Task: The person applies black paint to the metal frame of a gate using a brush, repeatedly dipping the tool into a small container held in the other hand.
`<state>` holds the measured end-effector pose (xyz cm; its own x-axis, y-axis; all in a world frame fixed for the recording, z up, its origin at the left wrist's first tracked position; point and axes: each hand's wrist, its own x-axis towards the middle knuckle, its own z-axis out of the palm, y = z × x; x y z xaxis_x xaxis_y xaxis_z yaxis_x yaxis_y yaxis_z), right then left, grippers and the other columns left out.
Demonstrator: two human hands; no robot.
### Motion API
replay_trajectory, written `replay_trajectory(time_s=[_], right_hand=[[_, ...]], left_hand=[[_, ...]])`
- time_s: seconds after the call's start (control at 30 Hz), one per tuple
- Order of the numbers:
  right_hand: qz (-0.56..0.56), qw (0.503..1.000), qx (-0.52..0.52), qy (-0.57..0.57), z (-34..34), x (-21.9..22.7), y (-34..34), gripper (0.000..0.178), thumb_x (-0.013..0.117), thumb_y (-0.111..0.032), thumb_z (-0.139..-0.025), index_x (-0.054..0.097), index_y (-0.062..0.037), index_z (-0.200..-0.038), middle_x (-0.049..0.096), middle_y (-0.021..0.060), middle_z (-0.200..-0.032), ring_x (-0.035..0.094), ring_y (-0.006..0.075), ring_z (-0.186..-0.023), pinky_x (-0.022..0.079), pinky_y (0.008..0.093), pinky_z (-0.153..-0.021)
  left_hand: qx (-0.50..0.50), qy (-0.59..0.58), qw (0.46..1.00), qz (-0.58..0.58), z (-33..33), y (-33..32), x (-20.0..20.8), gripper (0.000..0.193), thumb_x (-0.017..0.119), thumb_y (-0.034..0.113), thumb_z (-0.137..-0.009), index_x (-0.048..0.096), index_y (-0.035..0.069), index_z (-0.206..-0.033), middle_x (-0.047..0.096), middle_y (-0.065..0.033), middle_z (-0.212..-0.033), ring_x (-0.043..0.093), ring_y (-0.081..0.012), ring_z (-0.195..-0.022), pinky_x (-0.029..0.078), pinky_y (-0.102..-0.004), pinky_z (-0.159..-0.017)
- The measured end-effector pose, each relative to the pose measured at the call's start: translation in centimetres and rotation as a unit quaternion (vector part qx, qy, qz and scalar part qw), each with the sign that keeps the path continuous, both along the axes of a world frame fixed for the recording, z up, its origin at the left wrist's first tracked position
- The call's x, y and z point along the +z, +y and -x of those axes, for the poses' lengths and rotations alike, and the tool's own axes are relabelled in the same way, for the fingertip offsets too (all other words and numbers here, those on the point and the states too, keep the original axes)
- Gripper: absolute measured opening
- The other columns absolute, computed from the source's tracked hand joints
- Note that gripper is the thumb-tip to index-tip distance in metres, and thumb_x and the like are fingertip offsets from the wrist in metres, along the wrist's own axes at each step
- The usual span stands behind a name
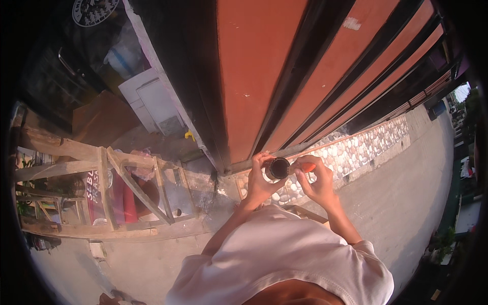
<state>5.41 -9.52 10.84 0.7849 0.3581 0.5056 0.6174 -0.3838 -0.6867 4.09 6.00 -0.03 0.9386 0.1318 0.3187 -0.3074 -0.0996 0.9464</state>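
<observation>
Container point(279, 168) with a dark inside and a round rim, just right of the frame's centre, with its mouth turned up toward the camera. Held in the left hand point(260, 181), with a grip closed around its left side, fingers curled at the far edge and thumb along the near edge. Cannot tell what fills it, or whether the darkness is only shadow. Just beside it, a small orange-red piece point(308, 166) in the right hand point(320, 184), with a grip pinched nearly closed between thumb and fingers. Too small and too covered to tell its kind. Right thumb and fingertips close against the container's right rim; cannot tell for certain whether touching.

Below the hands, a pale shirt point(284, 249) across the lower middle of the frame. Above them, a tall orange wall point(259, 66) with black stripes, fanning from the middle toward the upper right. Along its foot, a strip of pale pebbles point(351, 150), running to the right. Beyond that, grey pavement point(406, 178) in sun and shade. At left, a wooden frame point(104, 188) with slanted bars, in front of a red banner point(127, 195). Toward the upper left, a white panel point(152, 99) leaning at a tilt, near a small yellow tap point(189, 135).
</observation>
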Motion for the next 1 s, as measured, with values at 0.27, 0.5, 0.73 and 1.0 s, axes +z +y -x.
replay_trajectory(time_s=[0.27, 0.5, 0.73, 1.0], right_hand=[[-0.014, 0.999, -0.03, -0.01, -0.7, -0.5, 0.5, 0.029, 0.069, 0.0, -0.085, 0.054, 0.0004, -0.109, 0.071, 0.0131, -0.09, 0.072, 0.0209, -0.085, 0.057, 0.0293, -0.072], [-0.022, 0.998, -0.051, -0.015, -1.0, -1.2, 0.8, 0.027, 0.072, -0.005, -0.084, 0.056, -0.0005, -0.106, 0.071, 0.0115, -0.086, 0.073, 0.0205, -0.08, 0.056, 0.0267, -0.07], [-0.012, 0.999, -0.036, 0.001, -1.3, -2.0, 1.4, 0.027, 0.076, -0.013, -0.083, 0.06, -0.0029, -0.103, 0.069, 0.0067, -0.082, 0.068, 0.0146, -0.061, 0.051, 0.0267, -0.054], [-0.09, 0.989, -0.024, 0.111, -1.1, -1.7, -0.5, 0.044, 0.077, -0.028, -0.082, 0.06, -0.0003, -0.112, 0.071, 0.0089, -0.086, 0.067, 0.0161, -0.07, 0.052, 0.0284, -0.064]], left_hand=[[0.0, -0.006, 1.0, -0.013, -1.0, 1.2, -0.7, 0.087, 0.086, 0.011, -0.063, 0.028, 0.004, -0.128, 0.052, -0.0152, -0.121, 0.061, -0.0264, -0.108, 0.051, -0.0368, -0.093], [-0.034, -0.009, 0.999, 0.002, -1.3, 1.0, -0.5, 0.083, 0.087, 0.009, -0.064, 0.032, 0.004, -0.125, 0.051, -0.0143, -0.119, 0.062, -0.0251, -0.108, 0.052, -0.0366, -0.093], [-0.041, -0.007, 0.999, -0.012, -1.0, 0.8, -0.2, 0.082, 0.087, 0.011, -0.065, 0.03, 0.005, -0.124, 0.055, -0.013, -0.114, 0.061, -0.024, -0.107, 0.052, -0.0361, -0.092], [-0.031, 0.03, 0.998, 0.038, -0.9, 1.3, -0.5, 0.083, 0.087, 0.012, -0.065, 0.031, 0.002, -0.126, 0.056, -0.0147, -0.118, 0.057, -0.0246, -0.112, 0.045, -0.0388, -0.099]])
